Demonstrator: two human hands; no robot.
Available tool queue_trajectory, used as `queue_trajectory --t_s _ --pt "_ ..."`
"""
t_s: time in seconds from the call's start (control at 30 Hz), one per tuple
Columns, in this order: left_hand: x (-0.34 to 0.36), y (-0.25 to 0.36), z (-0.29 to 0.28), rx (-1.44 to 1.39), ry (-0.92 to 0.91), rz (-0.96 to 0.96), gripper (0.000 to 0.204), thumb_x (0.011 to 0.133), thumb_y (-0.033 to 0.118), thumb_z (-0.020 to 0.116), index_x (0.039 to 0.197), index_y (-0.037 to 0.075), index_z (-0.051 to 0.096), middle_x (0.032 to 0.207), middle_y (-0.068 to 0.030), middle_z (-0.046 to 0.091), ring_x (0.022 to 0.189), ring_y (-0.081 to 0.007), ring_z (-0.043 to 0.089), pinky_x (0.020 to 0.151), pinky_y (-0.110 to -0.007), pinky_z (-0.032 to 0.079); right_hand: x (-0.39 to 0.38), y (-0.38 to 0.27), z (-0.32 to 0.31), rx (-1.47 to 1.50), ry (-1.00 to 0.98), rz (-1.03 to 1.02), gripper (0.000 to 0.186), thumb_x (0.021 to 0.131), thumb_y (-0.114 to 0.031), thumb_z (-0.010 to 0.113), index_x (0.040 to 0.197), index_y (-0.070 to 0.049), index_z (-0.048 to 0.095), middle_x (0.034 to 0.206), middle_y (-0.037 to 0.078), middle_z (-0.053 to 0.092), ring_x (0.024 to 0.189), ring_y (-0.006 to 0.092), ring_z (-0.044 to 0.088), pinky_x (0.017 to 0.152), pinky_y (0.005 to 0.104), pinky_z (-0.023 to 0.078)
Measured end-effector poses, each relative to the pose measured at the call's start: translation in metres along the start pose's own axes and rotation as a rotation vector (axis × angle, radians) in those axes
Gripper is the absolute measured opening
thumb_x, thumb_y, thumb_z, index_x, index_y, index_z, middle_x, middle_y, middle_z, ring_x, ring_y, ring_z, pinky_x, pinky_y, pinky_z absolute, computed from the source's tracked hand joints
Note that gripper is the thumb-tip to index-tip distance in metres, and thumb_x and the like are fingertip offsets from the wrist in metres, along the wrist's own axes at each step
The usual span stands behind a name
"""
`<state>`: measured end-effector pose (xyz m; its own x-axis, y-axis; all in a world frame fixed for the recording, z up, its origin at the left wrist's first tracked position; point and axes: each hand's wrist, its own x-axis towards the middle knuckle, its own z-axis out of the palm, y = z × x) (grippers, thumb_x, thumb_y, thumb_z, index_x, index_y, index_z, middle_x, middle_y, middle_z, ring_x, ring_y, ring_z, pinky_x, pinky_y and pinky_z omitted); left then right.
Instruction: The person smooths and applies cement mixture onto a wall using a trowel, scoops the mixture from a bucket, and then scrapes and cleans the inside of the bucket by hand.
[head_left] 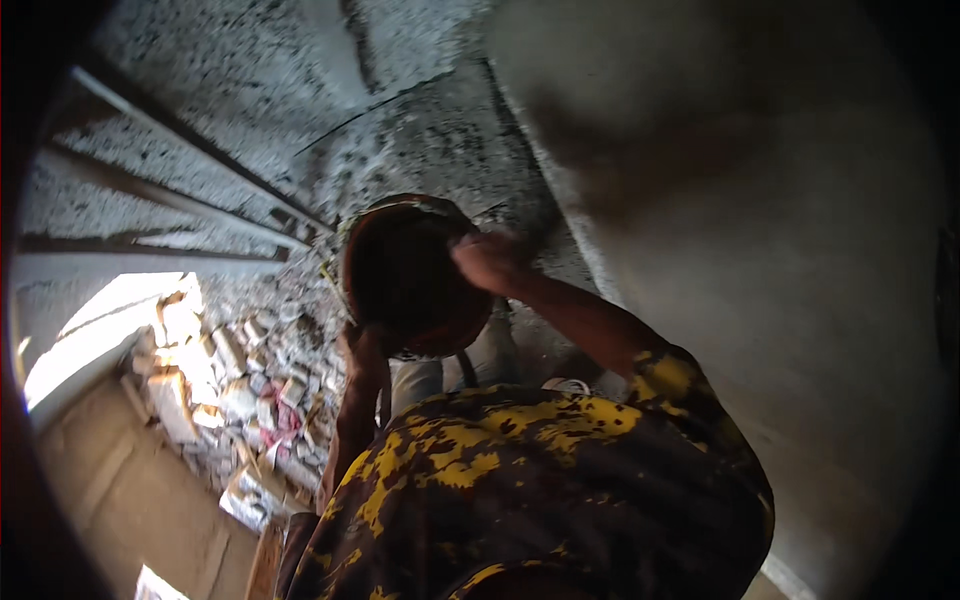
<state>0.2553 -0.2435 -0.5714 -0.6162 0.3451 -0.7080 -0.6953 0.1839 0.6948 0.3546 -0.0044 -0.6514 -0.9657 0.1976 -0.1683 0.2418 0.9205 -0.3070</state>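
Note:
In front of my body is a round bucket (357,245) with a dark inside and a worn, brownish rim. My left hand (364,347) grips its near left edge, the fingers partly hidden in shadow. At the right side of the opening is my right hand (488,262), smeared by motion. Its fingers are too blurred to show whether they hold anything. What lies in the bucket is too dark to make out.
Broken bricks and rubble (240,385) cover the ground to the left. Long straight poles or beams (190,203) slant in from the upper left. A smooth plastered wall (740,250) rises along the right. Rough grey concrete (430,130) lies ahead.

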Motion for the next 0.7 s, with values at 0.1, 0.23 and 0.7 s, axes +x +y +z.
queue_trajectory --t_s 0.1,0.23,0.7 --pt "0.021 -0.006 0.001 0.032 -0.092 0.090 0.017 0.069 0.005 0.056 0.085 0.002 0.057 0.068 -0.0024 0.054 0.055 -0.0138 0.054 0.049 -0.028 0.046 -0.006 0.002 0.061 0.251 -0.211 0.062 0.012 0.073 -0.015 0.054 0.071 -0.007 0.062 0.072 0.016 0.064 0.069 0.0334 0.063 0.064 0.0455 0.051" --pt "0.019 -0.021 -0.002 0.047 -0.094 -0.006 0.021 0.069 0.007 0.057 0.089 0.002 0.056 0.069 -0.0013 0.054 0.055 -0.0124 0.053 0.049 -0.027 0.046 -0.028 -0.022 -0.015 0.182 -0.329 -0.081 0.012 0.073 -0.015 0.053 0.072 -0.007 0.062 0.072 0.016 0.063 0.071 0.0342 0.064 0.068 0.0453 0.052" --pt "0.002 -0.022 0.033 0.326 -0.031 -0.052 0.022 0.066 0.008 0.057 0.086 0.000 0.052 0.077 -0.0042 0.054 0.065 -0.0134 0.052 0.052 -0.028 0.042 -0.031 0.095 0.085 0.148 -0.224 -0.667 0.018 0.078 -0.021 0.056 0.064 -0.011 0.058 0.055 0.007 0.051 0.045 0.0220 0.048 0.041 0.0381 0.037"
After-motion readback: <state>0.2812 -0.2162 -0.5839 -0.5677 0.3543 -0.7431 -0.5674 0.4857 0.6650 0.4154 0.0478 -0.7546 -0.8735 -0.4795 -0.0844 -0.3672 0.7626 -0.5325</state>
